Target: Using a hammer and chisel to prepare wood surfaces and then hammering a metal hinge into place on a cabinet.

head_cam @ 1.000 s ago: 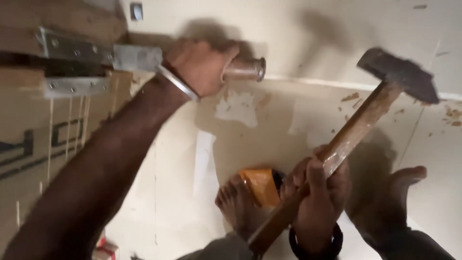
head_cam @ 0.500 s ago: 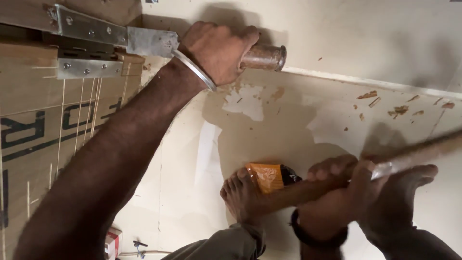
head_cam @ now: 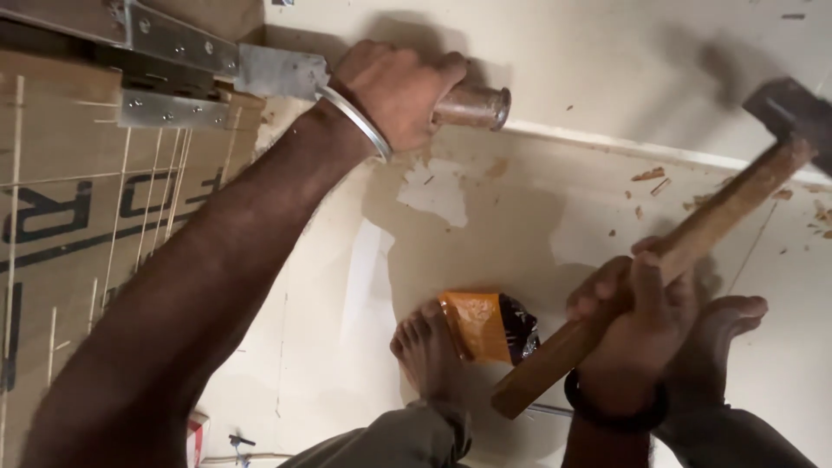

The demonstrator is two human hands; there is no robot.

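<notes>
Left hand: the left hand (head_cam: 394, 91) is clenched around a rusty metal chisel (head_cam: 472, 106), held up high with its round struck end pointing right; a silver bangle (head_cam: 355, 120) sits on the wrist.
Chisel blade: the flat grey blade (head_cam: 277, 71) runs left out of the fist to the metal hinge (head_cam: 178, 39) at the top corner of the wooden board.
Right hand: the right hand (head_cam: 637, 316) is wrapped tight around the wooden handle of a hammer (head_cam: 685, 247); a dark band circles that wrist.
Hammer head: the dark head (head_cam: 793, 108) is raised near the right edge of the view, well apart from the chisel's end.
Board: a wooden board (head_cam: 69, 217) fills the left side, with pale scored lines and large dark letters; a second metal plate (head_cam: 169, 111) is screwed on below the hinge.
Floor: the floor (head_cam: 329, 286) is pale and smooth, with a chipped patch (head_cam: 433, 186) and wood chips (head_cam: 650, 175) scattered toward the right edge.
Wall: a cream wall (head_cam: 589, 52) meets the floor along a light strip.
Feet: two bare feet stand on the floor, with an orange and black packet (head_cam: 485, 325) just beside the left one.
</notes>
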